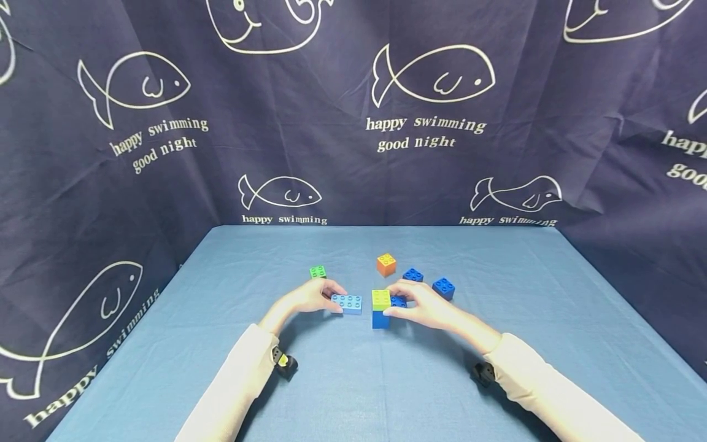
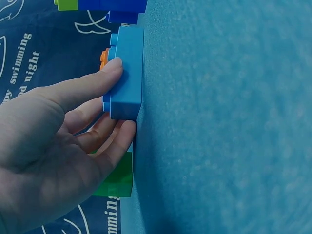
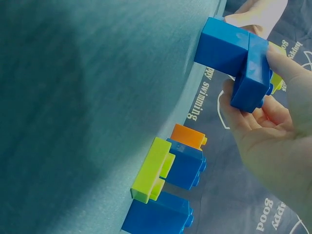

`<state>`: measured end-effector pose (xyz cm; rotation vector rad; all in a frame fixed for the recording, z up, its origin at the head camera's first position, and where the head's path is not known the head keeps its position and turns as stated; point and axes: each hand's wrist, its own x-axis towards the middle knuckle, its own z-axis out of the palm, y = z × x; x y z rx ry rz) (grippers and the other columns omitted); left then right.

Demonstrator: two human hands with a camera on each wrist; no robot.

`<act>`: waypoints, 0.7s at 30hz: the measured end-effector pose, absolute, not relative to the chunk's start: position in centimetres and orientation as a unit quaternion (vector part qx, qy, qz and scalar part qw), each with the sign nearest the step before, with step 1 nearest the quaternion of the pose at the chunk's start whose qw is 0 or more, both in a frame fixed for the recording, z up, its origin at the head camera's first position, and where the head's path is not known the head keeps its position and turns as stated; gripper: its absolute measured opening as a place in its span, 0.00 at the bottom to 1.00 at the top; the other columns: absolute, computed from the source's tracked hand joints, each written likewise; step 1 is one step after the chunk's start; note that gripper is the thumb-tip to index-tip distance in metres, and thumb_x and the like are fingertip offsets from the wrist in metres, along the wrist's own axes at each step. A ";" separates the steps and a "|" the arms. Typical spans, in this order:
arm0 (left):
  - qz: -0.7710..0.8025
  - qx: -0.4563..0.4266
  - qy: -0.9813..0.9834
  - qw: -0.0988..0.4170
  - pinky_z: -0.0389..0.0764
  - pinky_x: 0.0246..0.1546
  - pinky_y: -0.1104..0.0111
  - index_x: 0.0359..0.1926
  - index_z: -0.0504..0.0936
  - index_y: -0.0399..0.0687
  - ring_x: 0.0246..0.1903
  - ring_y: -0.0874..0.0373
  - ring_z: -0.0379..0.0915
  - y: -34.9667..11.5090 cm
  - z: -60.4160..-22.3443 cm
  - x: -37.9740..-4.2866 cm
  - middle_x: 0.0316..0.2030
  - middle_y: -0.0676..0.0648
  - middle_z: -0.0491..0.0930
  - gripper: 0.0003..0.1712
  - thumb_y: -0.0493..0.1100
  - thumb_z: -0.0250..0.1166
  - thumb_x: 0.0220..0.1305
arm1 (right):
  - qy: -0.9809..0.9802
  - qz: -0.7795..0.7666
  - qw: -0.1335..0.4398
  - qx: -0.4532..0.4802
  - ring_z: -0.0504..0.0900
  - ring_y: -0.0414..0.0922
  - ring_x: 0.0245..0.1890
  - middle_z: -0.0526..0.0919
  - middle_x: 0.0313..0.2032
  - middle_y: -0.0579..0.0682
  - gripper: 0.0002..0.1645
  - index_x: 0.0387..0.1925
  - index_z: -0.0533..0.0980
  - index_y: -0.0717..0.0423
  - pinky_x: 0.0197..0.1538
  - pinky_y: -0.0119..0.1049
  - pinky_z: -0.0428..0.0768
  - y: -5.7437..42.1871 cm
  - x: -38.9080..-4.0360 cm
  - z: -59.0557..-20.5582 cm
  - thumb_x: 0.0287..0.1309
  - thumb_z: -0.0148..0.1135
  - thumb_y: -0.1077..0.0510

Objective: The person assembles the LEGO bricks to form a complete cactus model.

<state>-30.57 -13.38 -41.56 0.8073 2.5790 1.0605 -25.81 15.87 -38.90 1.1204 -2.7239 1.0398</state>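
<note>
My left hand (image 1: 315,296) pinches a light blue building brick (image 1: 347,304) with studs up, thumb along its near side; in the left wrist view the brick (image 2: 129,73) appears close to the cloth. To its right, my right hand (image 1: 422,305) grips a brick stack. In the right wrist view, this stack has a blue brick (image 3: 223,45) at the bottom and another blue brick (image 3: 254,73) overhanging it, between thumb and fingers. A yellow-green brick (image 1: 381,298) sits on top. Whether the stack touches the cloth at its base is hard to tell.
Behind the left hand stands a green brick (image 1: 317,271). An orange brick (image 1: 386,264) and two blue bricks (image 1: 413,275) (image 1: 444,288) lie beyond the right hand. A yellow-green brick (image 3: 151,170) appears beside them in the right wrist view. Dark printed cloth (image 1: 353,153) hangs behind the table.
</note>
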 end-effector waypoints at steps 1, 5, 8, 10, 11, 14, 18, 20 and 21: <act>0.363 0.283 0.880 0.118 0.77 0.45 0.66 0.47 0.82 0.44 0.40 0.59 0.78 -13.5 -41.6 -30.6 0.40 0.48 0.83 0.23 0.49 0.72 0.50 | -0.872 0.332 0.011 0.360 0.80 0.45 0.44 0.82 0.43 0.49 0.24 0.49 0.76 0.57 0.49 0.43 0.79 15.9 -25.8 -38.9 0.54 0.66 0.48; 0.362 0.290 0.879 0.111 0.77 0.46 0.65 0.47 0.82 0.44 0.41 0.58 0.78 -13.5 -41.6 -30.7 0.41 0.47 0.83 0.23 0.49 0.72 0.51 | -0.871 0.336 0.009 0.359 0.80 0.47 0.44 0.82 0.43 0.50 0.24 0.49 0.76 0.58 0.49 0.44 0.79 15.9 -25.9 -39.0 0.54 0.66 0.48; 0.357 0.269 0.888 0.108 0.76 0.50 0.60 0.46 0.81 0.40 0.45 0.52 0.78 -13.1 -40.9 -30.2 0.43 0.43 0.83 0.22 0.44 0.71 0.51 | -0.871 0.335 0.008 0.360 0.80 0.47 0.44 0.82 0.43 0.50 0.25 0.49 0.76 0.58 0.49 0.44 0.79 15.9 -25.9 -39.0 0.54 0.66 0.47; 0.351 0.264 0.893 0.101 0.75 0.51 0.59 0.47 0.81 0.39 0.46 0.51 0.77 -13.0 -40.7 -30.1 0.44 0.42 0.82 0.21 0.43 0.71 0.52 | -0.872 0.337 0.003 0.356 0.80 0.46 0.45 0.82 0.44 0.49 0.25 0.49 0.76 0.57 0.49 0.43 0.79 15.8 -25.9 -38.9 0.54 0.66 0.47; 0.346 0.261 0.896 0.099 0.75 0.51 0.60 0.47 0.80 0.39 0.46 0.51 0.77 -12.9 -40.6 -30.0 0.44 0.42 0.82 0.20 0.43 0.70 0.52 | -0.873 0.335 0.002 0.355 0.80 0.45 0.45 0.82 0.44 0.49 0.25 0.50 0.76 0.57 0.49 0.43 0.79 15.9 -25.9 -38.9 0.54 0.66 0.47; 0.345 0.252 0.899 0.099 0.75 0.50 0.61 0.47 0.80 0.40 0.45 0.53 0.77 -12.9 -40.4 -29.8 0.45 0.43 0.82 0.20 0.43 0.70 0.53 | -0.875 0.336 -0.005 0.350 0.80 0.44 0.46 0.82 0.45 0.49 0.26 0.51 0.76 0.56 0.50 0.42 0.79 15.8 -25.9 -38.9 0.54 0.66 0.47; 0.357 0.247 0.895 0.101 0.76 0.47 0.62 0.47 0.80 0.40 0.43 0.54 0.76 -12.9 -40.2 -29.8 0.44 0.43 0.82 0.20 0.43 0.70 0.53 | -0.874 0.337 -0.007 0.350 0.80 0.46 0.48 0.82 0.46 0.51 0.27 0.52 0.75 0.57 0.51 0.43 0.78 15.8 -26.0 -38.9 0.54 0.66 0.47; 0.361 0.248 0.894 0.097 0.76 0.46 0.63 0.47 0.80 0.41 0.42 0.55 0.76 -12.9 -40.3 -29.7 0.43 0.43 0.82 0.21 0.44 0.70 0.53 | -0.873 0.340 -0.010 0.350 0.80 0.48 0.49 0.82 0.47 0.52 0.27 0.52 0.75 0.58 0.51 0.44 0.78 15.8 -26.0 -38.9 0.54 0.66 0.47; 0.362 0.248 0.893 0.095 0.76 0.46 0.64 0.47 0.81 0.41 0.41 0.56 0.76 -12.9 -40.3 -29.8 0.42 0.44 0.82 0.21 0.44 0.71 0.52 | -0.872 0.341 -0.012 0.350 0.80 0.48 0.49 0.82 0.47 0.52 0.28 0.52 0.75 0.58 0.51 0.44 0.79 15.8 -26.0 -38.9 0.54 0.66 0.47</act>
